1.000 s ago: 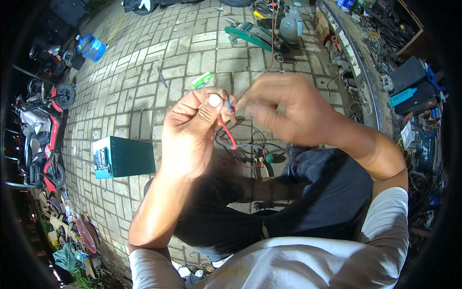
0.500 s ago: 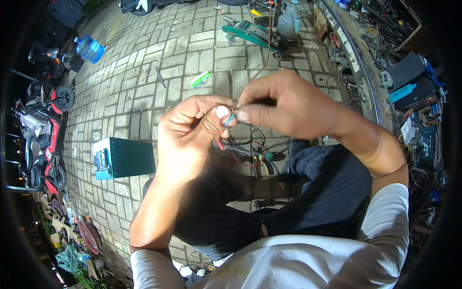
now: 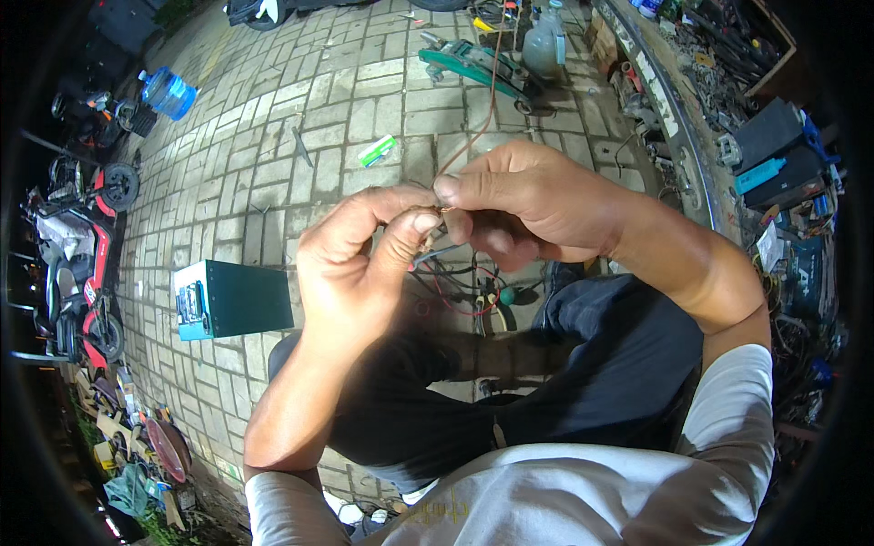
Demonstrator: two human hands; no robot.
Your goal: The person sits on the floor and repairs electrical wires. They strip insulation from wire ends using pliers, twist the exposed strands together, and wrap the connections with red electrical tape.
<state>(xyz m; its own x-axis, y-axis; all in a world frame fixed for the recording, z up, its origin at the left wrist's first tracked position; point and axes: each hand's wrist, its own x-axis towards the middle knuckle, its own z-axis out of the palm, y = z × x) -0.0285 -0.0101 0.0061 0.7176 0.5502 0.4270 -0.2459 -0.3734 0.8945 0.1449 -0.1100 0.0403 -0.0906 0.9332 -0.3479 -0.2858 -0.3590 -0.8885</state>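
Both hands met in mid-air above the paving (image 3: 205,173). The right hand (image 3: 537,200) had its thumb and forefinger pinched on the brown wire (image 3: 492,105); its other fingers curled loosely below. The left hand (image 3: 355,246) had its thumb and forefinger pressed together close by, apparently on the same joint, though the fingers hid most of it.

The long brown wire crossed in front of the green floor jack (image 3: 478,68); if it snagged there, a tug could probably have pulled it from the pinch. The tangle of wires (image 3: 462,284) lay below the hands, near the shoe (image 3: 552,296), and a shift of the foot might have dragged it. The bare copper strands (image 3: 446,210) between the fingertips looked fine enough to splay or prick if gripped unevenly.

Of the containers, the wooden box (image 3: 778,73) held dark cables. The dark green case (image 3: 246,298) was closed, its inside hidden. The grey tank (image 3: 544,47) and blue water jug (image 3: 168,94) showed no clear contents, nor did the small green-and-white carton (image 3: 377,151).
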